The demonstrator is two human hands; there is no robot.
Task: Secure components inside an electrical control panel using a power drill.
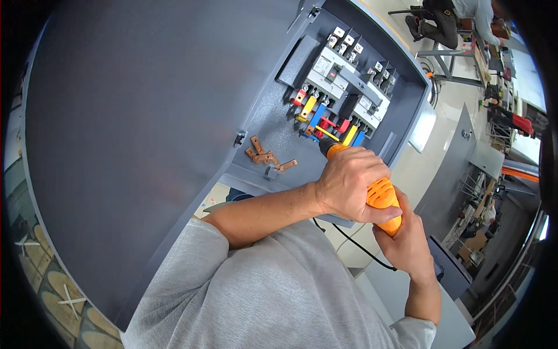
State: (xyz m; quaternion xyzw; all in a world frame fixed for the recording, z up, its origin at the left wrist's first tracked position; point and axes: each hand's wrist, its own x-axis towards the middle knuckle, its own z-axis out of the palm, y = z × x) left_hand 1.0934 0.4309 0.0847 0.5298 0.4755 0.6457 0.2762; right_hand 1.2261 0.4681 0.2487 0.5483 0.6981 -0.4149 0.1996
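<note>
An orange power drill with a dark chuck points into a grey metal electrical enclosure. My left hand is wrapped over the drill's body. My right hand grips its rear end, closed around it. The drill's tip lies by the coloured busbars below two circuit breakers; its exact contact point is hidden. One breaker is on the left, the other breaker on the right. Red, yellow and blue sleeved busbars run from their lower terminals. Several bare copper bars lie loose in the enclosure's lower left.
The enclosure's wide grey door stands swung out on the left. A black cable hangs below the right arm. At the upper right a person sits by a metal-framed workbench. Another person in red is farther off.
</note>
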